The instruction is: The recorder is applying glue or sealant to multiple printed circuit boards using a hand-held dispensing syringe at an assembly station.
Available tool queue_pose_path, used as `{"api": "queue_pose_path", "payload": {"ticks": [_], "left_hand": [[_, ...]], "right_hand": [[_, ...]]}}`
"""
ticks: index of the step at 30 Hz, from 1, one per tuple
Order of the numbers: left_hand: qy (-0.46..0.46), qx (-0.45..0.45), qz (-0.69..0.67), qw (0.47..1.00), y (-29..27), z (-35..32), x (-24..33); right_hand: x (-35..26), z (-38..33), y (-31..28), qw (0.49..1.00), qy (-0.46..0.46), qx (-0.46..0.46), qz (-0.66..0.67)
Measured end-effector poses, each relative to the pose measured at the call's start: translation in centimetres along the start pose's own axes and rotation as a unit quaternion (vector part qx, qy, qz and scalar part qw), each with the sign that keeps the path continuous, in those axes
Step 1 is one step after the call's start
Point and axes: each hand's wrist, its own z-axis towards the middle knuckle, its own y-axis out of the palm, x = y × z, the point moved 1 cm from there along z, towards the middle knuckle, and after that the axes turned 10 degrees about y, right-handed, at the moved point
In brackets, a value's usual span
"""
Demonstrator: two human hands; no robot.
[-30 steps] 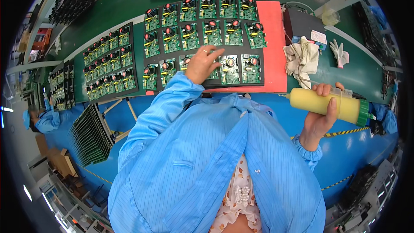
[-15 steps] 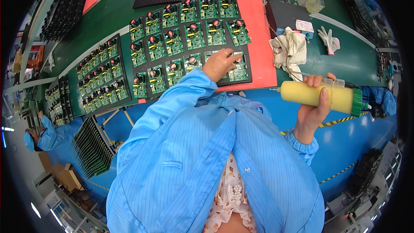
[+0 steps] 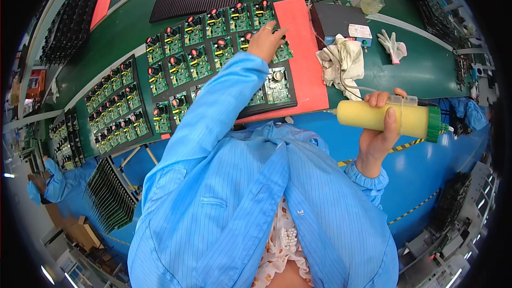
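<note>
My left hand (image 3: 266,42) reaches over the right end of the middle row of green circuit boards (image 3: 277,86). Its fingers are bent but apart, and it covers most of one board; whether the fingertips touch that board is hidden. A black tray (image 3: 269,109) carries the boards in three rows, each board with a round red or pale part and dark cylinders. My right hand (image 3: 376,144) is wrapped round a yellow dispensing cartridge (image 3: 358,116) with a green cap, held level off the table's front edge, its thin nozzle pointing left. A clear piece is banded to the cartridge.
A red mat (image 3: 306,69) lies under the tray's right side. Beyond it are a dark control box (image 3: 337,18), a crumpled cloth (image 3: 341,64) and a white glove (image 3: 392,47). Another board tray (image 3: 117,104) sits left, a ribbed black panel (image 3: 194,2) behind. A co-worker's blue sleeve (image 3: 56,181) shows far left.
My left hand has moved away from me, from the near row's right end to the middle row's, uncovering the near corner board. My right hand still holds the cartridge; the whole view has shifted slightly.
</note>
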Motion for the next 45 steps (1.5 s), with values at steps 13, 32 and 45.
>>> {"api": "queue_pose_path", "payload": {"ticks": [13,32,45], "left_hand": [[0.219,-0.015,0.083,0.972,-0.1,0.8,-1.5],[-0.036,-0.02,-0.198,0.979,13.5,-1.8,11.9],[-0.203,-0.062,-0.624,0.752,2.7,0.3,13.5]], "right_hand": [[-0.4,2.2,-3.0,1.0,-0.012,0.028,-0.005],[-5.4,10.9,-4.6,0.993,-0.117,0.002,-0.012],[-0.2,12.7,-4.4,0.998,-0.009,-0.06,0.015]]}}
